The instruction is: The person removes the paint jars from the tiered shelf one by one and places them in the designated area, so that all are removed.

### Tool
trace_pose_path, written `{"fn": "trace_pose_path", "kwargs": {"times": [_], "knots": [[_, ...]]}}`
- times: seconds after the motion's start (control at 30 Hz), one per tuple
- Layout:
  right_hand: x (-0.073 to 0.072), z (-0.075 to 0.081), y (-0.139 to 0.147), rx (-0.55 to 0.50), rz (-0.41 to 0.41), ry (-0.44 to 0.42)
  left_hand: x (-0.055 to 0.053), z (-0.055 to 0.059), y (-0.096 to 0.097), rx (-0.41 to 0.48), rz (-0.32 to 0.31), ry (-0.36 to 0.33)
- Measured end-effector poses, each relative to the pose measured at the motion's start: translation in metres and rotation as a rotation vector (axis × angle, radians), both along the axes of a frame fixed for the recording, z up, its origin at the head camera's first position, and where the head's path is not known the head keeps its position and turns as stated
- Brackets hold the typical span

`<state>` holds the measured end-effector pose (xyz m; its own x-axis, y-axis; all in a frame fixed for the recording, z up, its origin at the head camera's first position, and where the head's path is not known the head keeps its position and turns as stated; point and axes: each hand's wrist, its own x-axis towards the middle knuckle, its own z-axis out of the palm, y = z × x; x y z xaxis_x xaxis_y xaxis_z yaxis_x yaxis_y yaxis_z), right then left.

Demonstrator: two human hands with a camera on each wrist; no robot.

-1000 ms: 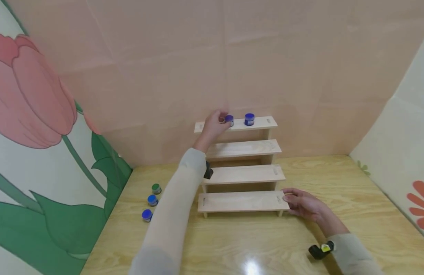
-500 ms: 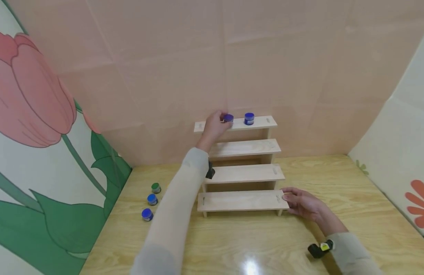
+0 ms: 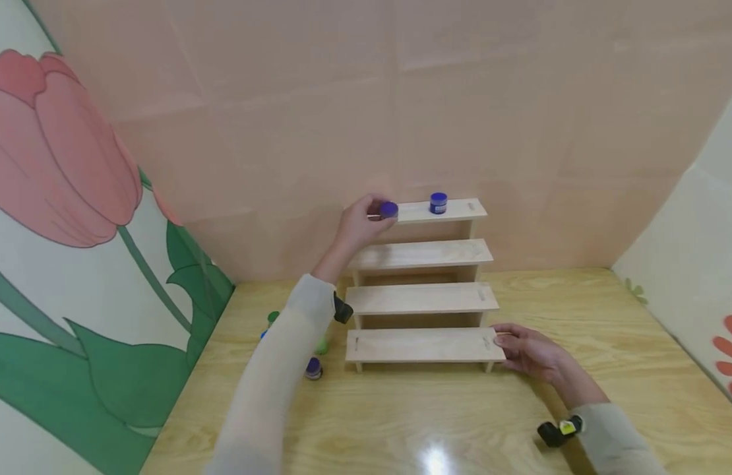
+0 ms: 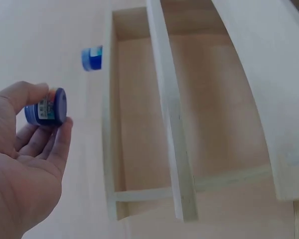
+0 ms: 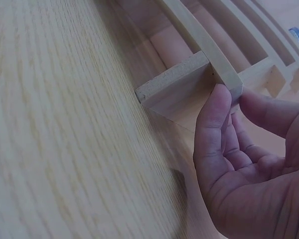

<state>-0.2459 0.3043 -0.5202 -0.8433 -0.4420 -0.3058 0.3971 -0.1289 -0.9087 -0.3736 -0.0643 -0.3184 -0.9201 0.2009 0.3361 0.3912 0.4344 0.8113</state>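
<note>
My left hand pinches a small dark-blue lidded jar between thumb and fingertips. In the left wrist view the jar is apart from the shelf, its lid pointing away from the palm. Another blue jar stands on the top step of a pale wooden stepped shelf. Low on the right, my right hand grips the end of the bottom step, thumb and forefinger on the board's corner. My left hand covers the left end of the top step in the head view.
Left of the shelf, a dark-blue-lidded jar, a light green item and a green-lidded jar are on the wooden table. My left sleeve partly hides this group. A wall rises behind the shelf.
My left hand has drawn the jar slightly left and toward me off the top step, tilting its lid toward the head camera. The right hand keeps its grip. The forearm's shift uncovers different table jars.
</note>
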Motion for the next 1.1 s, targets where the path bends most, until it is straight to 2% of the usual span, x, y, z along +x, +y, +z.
{"fn": "trace_pose_path", "kwargs": {"times": [0.37, 0.6, 0.77, 0.93, 1.1], "knots": [[-0.001, 0.0, 0.004, -0.002, 0.006, 0.005, 0.05, -0.002, -0.027, 0.012, -0.081, -0.121], [-0.001, -0.002, 0.005, -0.007, 0.008, 0.014, 0.069, -0.014, -0.046, 0.013, -0.125, -0.131], [-0.001, -0.002, 0.006, -0.011, 0.008, 0.013, 0.083, -0.023, -0.059, 0.01, -0.129, -0.187], [-0.001, -0.002, 0.007, -0.013, 0.011, 0.013, 0.095, -0.031, -0.07, 0.036, -0.16, -0.244], [-0.001, -0.002, 0.007, -0.008, 0.018, 0.017, 0.107, -0.036, -0.081, 0.047, -0.17, -0.265]]}}
